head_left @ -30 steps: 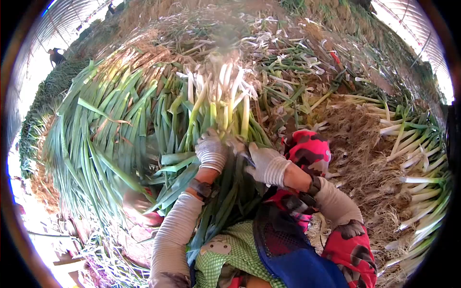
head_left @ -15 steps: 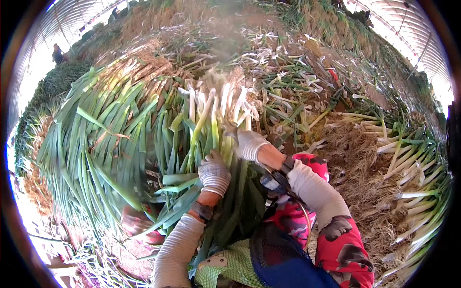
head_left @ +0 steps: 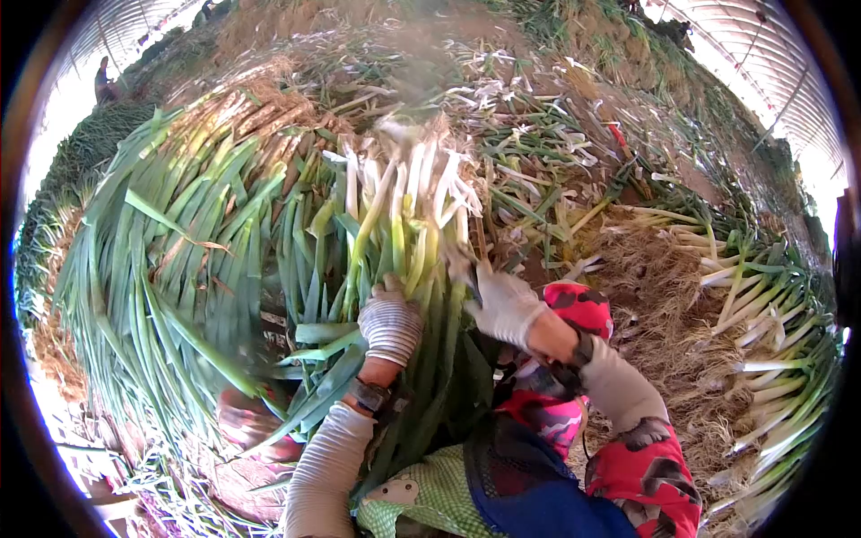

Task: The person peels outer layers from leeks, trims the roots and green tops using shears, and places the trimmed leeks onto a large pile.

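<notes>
From my feed the bunch [head_left: 404, 224] of green onions runs straight away from the body, leaves down in the lap, white shanks pointing far off; that long axis is what matters here, since the white ends lie ahead of both grips. The left hand [head_left: 390, 325], gloved, is closed round the bunch from above, about where green turns pale; its grip holds the stalks together. The right hand [head_left: 504, 305], also gloved, sits against the bunch's right flank, a little farther up the shanks and so nearer the white ends; its fingers curl toward an outer stalk, but I cannot tell whether that grip has closed on anything.

No counter here; the bunch rests over the lap and apron [head_left: 529, 484], with a red-patterned knee [head_left: 578, 305] just beside the right hand. A big heap [head_left: 179, 251] of untrimmed onions crowds the left; on the right, dry husks [head_left: 664, 296] cover the ground, and cleaned stalks [head_left: 771, 296] lie beyond them; a person [head_left: 103, 81] stands far off.
</notes>
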A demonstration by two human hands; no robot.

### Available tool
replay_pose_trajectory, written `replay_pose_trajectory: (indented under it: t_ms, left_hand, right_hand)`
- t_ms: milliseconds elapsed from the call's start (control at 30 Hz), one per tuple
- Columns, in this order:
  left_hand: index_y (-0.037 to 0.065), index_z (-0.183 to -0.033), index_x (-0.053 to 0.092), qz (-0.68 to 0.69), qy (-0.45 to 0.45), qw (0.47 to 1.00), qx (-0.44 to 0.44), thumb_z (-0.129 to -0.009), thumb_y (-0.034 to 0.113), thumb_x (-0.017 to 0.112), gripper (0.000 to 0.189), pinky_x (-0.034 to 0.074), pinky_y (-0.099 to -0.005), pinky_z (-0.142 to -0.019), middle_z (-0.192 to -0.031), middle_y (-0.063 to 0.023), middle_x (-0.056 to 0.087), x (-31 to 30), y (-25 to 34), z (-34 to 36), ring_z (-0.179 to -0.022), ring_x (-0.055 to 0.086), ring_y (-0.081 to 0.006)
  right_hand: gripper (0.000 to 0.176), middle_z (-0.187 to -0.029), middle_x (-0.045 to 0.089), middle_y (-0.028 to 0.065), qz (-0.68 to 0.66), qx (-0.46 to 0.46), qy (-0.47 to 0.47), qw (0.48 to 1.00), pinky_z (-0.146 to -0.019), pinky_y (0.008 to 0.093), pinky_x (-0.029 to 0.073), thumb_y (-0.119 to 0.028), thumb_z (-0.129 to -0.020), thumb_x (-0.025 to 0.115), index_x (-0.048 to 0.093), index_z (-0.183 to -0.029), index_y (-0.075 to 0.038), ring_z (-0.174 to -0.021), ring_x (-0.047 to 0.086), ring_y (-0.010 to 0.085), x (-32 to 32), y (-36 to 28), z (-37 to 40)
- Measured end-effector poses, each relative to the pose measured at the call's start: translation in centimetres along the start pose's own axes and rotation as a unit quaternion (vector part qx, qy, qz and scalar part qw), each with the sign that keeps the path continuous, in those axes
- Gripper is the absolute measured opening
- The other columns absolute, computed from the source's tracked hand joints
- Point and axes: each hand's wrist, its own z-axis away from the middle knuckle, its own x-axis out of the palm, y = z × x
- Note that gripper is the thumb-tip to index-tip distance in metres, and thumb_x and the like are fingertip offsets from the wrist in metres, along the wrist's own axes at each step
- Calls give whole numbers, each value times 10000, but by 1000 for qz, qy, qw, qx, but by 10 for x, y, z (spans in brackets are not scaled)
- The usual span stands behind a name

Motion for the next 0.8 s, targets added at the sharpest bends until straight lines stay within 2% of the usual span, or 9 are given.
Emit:
replay_pose_trajectory:
  t_ms: [133, 233, 267, 400, 500, 533, 633, 667, 800]
  left_hand:
    - [47, -1123, 423, 25, 21, 999, -20, -776, 288, 605, 460, 498, -466, -707, -975, -193, 573, 0, 1, -2, -851, 612, -358]
    - [47, -1125, 441, 33, 26, 999, -6, -786, 291, 594, 445, 498, -466, -712, -966, -209, 584, 2, -3, -3, -853, 614, -364]
    - [61, -1136, 467, 37, 26, 999, -15, -785, 267, 589, 425, 495, -463, -731, -988, -213, 591, 1, -2, -2, -875, 612, -368]
    - [81, -1137, 499, 81, 34, 996, 21, -759, 194, 600, 407, 483, -451, -778, -1021, -199, 592, -7, -13, 3, -907, 602, -373]
    - [71, -1138, 499, 77, 26, 996, 29, -749, 183, 613, 420, 481, -442, -792, -1023, -211, 591, -26, -16, 13, -910, 597, -376]
    - [62, -1131, 515, 55, 27, 998, 28, -741, 185, 627, 424, 478, -438, -800, -1015, -217, 595, -31, -16, 17, -916, 593, -374]
    - [63, -1134, 529, 73, 9, 997, 25, -739, 194, 635, 430, 473, -433, -806, -1002, -221, 597, -34, -28, 20, -915, 591, -375]
    - [65, -1120, 548, 95, 54, 994, 30, -731, 214, 650, 429, 470, -426, -813, -1001, -224, 604, -21, -38, 16, -932, 587, -372]
    - [63, -1080, 575, 120, 16, 993, -7, -706, 255, 678, 434, 478, -418, -804, -998, -209, 623, -21, -37, 6, -937, 598, -346]
  right_hand:
    - [486, -805, 585, 275, -2, 8, -75, 997, -694, 478, 482, -261, -767, 624, 389, -1072, 37, -767, 598, 433, -12, -12, 37]
    - [520, -828, 590, 281, -23, 18, -6, 1000, -720, 481, 480, -272, -757, 639, 394, -1084, 49, -781, 597, 438, 2, 5, 14]
    - [525, -792, 597, 268, -23, -34, 42, 998, -710, 471, 487, -267, -758, 639, 406, -1086, 70, -762, 594, 446, 17, 12, 9]
    - [499, -835, 592, 295, -73, -43, 8, 996, -726, 454, 487, -269, -762, 637, 439, -1055, 83, -797, 601, 429, 2, 2, -3]
    - [540, -838, 597, 292, -43, -14, 11, 999, -723, 451, 489, -279, -761, 640, 436, -1102, 87, -805, 603, 426, -1, 6, -4]
    - [557, -800, 604, 283, -21, -58, 14, 998, -706, 453, 493, -276, -763, 645, 427, -1107, 103, -789, 604, 435, 9, 10, -6]
    - [533, -842, 601, 293, -117, -78, 29, 990, -731, 447, 489, -277, -767, 648, 434, -1077, 100, -833, 603, 428, 1, 18, -2]
    - [535, -875, 592, 306, -57, 51, 35, 996, -756, 449, 484, -283, -766, 652, 441, -1068, 104, -847, 602, 422, 10, 23, -14]
    - [574, -817, 591, 300, -23, -110, -43, 993, -692, 454, 498, -288, -765, 641, 397, -1085, 121, -794, 607, 422, 14, 20, -3]
